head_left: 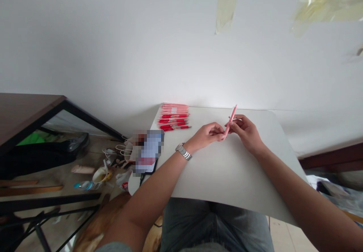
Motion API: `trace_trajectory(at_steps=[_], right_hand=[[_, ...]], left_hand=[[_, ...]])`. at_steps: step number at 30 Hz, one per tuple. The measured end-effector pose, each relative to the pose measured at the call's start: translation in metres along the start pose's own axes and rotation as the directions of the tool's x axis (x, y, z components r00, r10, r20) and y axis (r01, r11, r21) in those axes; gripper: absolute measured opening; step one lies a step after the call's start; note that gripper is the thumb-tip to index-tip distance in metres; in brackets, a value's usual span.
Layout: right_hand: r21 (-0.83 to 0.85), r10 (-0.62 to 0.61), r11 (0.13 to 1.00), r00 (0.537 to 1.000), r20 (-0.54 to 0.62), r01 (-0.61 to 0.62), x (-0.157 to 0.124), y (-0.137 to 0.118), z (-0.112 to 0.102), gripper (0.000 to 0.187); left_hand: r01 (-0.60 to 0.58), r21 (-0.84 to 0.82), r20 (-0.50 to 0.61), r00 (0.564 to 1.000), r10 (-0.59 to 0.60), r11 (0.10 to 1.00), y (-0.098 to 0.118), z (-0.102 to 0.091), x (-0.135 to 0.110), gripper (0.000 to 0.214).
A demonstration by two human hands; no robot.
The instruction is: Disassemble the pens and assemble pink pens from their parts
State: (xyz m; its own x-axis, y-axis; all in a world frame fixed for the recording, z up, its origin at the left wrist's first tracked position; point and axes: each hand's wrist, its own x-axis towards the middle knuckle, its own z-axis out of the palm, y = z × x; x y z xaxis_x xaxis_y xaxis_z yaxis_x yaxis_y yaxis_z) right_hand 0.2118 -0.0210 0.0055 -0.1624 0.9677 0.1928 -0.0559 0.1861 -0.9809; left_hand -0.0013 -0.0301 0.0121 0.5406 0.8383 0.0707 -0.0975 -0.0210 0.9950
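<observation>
1. At far left, a dark wooden table (27,114) with a black metal frame stands well apart from the bench. Below it on the tiled floor (95,148) lie a plastic water bottle (84,185) and a pale cup (100,175).
2. At the bench's left edge sits a flat device (148,152), its face blurred beyond telling, with a black cable (143,177) running from it.
3. Beyond it, a row of pens (173,116) lies side by side near the far edge of the white bench (227,176): pale pink ones farthest away, red-marked ones nearer.
4. The left hand (207,135), with a steel wristwatch (183,152) on its wrist, is narrowly closed, its fingertips meeting the lower end of the pink pen (231,119).
5. That pen is up off the bench, tilted, between both hands.
6. The right hand (246,133) pinches the barrel narrowly.
7. So far, one pen is in the hands; the others lie in the row, touched by neither hand.
</observation>
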Motion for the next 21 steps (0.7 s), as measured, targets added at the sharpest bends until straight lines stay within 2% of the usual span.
trace_trajectory(at_steps=[7,10,12,16,21], right_hand=[[-0.037,-0.069,0.997,0.992,-0.108,0.066,0.002,0.002,-0.008,0.036],[-0.109,-0.112,0.989,0.981,-0.156,0.096,0.003,0.002,-0.011,0.036],[-0.197,-0.145,0.974,0.977,-0.159,0.113,0.003,0.001,-0.014,0.036],[-0.415,-0.218,0.900,0.963,-0.159,0.135,0.003,0.001,-0.021,0.035],[-0.645,-0.368,0.737,0.920,-0.135,0.200,0.005,-0.006,-0.029,0.028]], left_hand=[[-0.057,0.097,-0.150,0.986,0.071,0.994,-0.004,-0.006,0.004,0.037],[-0.076,0.175,-0.255,0.959,0.120,0.982,-0.007,-0.012,0.005,0.032],[-0.079,0.293,-0.312,0.934,0.174,0.953,-0.008,-0.016,0.005,0.027],[-0.063,0.516,-0.328,0.907,0.265,0.855,-0.008,-0.023,0.004,0.016],[-0.049,0.540,-0.325,0.909,0.262,0.840,-0.011,-0.025,0.005,0.014]])
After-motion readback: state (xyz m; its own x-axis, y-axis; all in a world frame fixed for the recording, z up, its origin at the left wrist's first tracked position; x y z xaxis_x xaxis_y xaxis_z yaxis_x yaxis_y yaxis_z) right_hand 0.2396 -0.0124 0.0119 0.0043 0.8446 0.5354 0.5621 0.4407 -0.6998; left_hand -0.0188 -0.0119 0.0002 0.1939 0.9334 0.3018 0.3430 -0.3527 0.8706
